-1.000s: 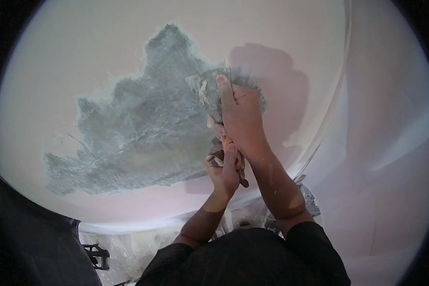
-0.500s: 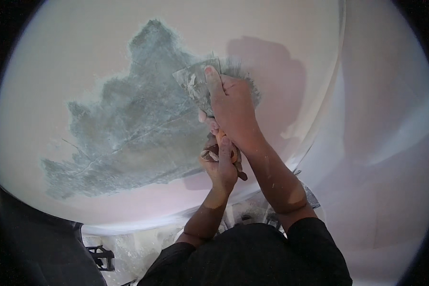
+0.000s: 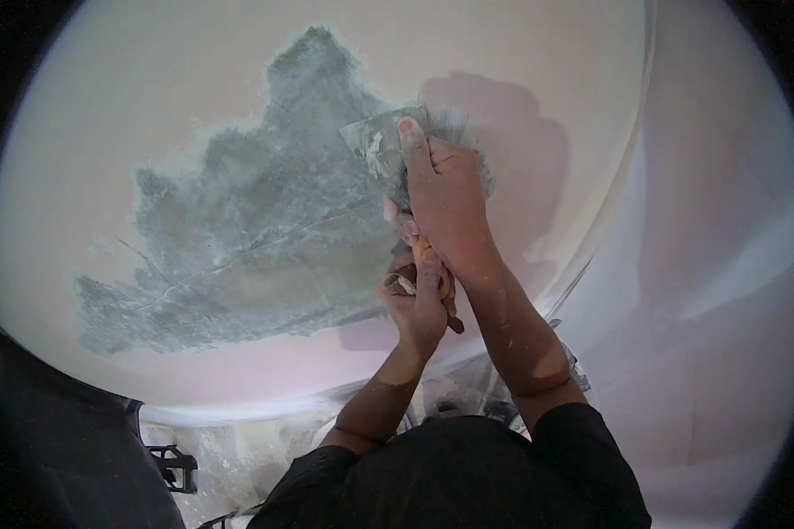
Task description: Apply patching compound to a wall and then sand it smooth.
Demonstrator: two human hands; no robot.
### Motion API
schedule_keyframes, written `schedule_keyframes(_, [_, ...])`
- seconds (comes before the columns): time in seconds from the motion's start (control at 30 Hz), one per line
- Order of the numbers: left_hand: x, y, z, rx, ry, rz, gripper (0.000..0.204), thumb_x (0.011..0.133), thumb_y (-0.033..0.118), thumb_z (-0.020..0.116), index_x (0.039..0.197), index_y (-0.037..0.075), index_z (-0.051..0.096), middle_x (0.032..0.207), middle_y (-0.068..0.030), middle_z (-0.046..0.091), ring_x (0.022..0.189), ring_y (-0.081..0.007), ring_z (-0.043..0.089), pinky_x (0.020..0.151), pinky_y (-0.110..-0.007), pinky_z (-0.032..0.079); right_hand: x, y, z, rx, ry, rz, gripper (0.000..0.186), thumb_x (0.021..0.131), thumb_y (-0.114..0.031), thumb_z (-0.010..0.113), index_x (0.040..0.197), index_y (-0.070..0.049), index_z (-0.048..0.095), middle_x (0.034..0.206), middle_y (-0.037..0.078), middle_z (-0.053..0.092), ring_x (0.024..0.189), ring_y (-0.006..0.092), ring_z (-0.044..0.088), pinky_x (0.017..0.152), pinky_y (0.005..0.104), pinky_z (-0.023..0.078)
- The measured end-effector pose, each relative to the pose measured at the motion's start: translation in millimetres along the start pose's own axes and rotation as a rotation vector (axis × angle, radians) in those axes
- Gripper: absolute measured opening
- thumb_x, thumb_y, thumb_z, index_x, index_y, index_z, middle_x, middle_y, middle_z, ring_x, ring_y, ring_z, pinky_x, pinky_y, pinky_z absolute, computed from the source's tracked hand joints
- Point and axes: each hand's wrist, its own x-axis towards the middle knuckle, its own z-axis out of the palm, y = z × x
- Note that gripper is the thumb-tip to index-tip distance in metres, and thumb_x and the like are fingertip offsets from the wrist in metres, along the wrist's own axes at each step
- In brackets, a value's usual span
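A wide putty knife (image 3: 375, 145), its blade smeared with pale filler, is held up in front of the wall. My right hand (image 3: 453, 189) is closed around its upper part, thumb pressed on the blade and other fingers hidden behind. Below, my left hand (image 3: 422, 309) is closed around the orange handle (image 3: 423, 247). A small whitish and brown bit shows among the left fingers, too unclear to name. Behind the blade a large grey, jagged patch (image 3: 256, 220) with a thin crack line spreads over the pale pinkish wall (image 3: 132, 97).
A vertical seam or corner (image 3: 631, 167) runs down at the right, with a pale sheet-like surface (image 3: 715, 264) beyond it. At the lower left are a dark surface (image 3: 53, 432) and a black bracket-like object (image 3: 176, 469). The floor (image 3: 238, 458) is spattered white.
The wall patch, both hands and the putty knife sit slightly farther right in the picture, as the view shifts. The grip of both hands looks the same.
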Motion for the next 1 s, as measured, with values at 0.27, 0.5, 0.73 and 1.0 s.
schedule_keyframes(0.27, [7.0,-5.1,-1.2,0.015,0.020,0.000,0.024,0.095,0.019,0.053,0.078,0.001,0.051,0.054,-0.0044,0.050,0.038,-0.0099,0.046,0.031,-0.024,0.033,9.9,32.3,-0.1,-0.300,0.180,-0.321,0.050,0.098,-0.032,0.047,0.062,0.002,0.051,0.043,0.005,0.046,0.032,0.0138,0.050,0.029,0.0298,0.036])
schedule_keyframes(0.5, [3.5,-1.1,2.1,-0.027,0.017,0.024,0.026,0.095,0.022,0.055,0.078,0.002,0.053,0.055,-0.0055,0.052,0.039,-0.0105,0.047,0.033,-0.024,0.033,2.9,-1.5,1.8,0.014,0.029,0.010,0.051,0.098,-0.032,0.046,0.060,0.002,0.053,0.041,0.007,0.047,0.031,0.0149,0.050,0.030,0.0307,0.038])
schedule_keyframes(0.73, [7.1,-2.4,1.8,0.020,0.040,0.005,0.029,0.094,0.023,0.054,0.076,0.002,0.052,0.054,-0.0053,0.051,0.038,-0.0105,0.046,0.033,-0.023,0.032,4.0,1.2,3.1,0.009,0.037,-0.010,0.050,0.099,-0.032,0.045,0.062,0.001,0.054,0.041,0.006,0.047,0.030,0.0129,0.044,0.030,0.0294,0.033])
schedule_keyframes(1.0, [-1.1,-2.9,0.2,-0.027,-0.008,0.030,0.027,0.095,0.020,0.052,0.075,0.002,0.051,0.053,-0.0046,0.050,0.039,-0.0090,0.045,0.033,-0.022,0.033,3.5,-1.9,-1.7,0.046,-0.019,0.108,0.052,0.098,-0.029,0.046,0.057,0.001,0.051,0.040,0.006,0.045,0.030,0.0148,0.046,0.029,0.0318,0.034])
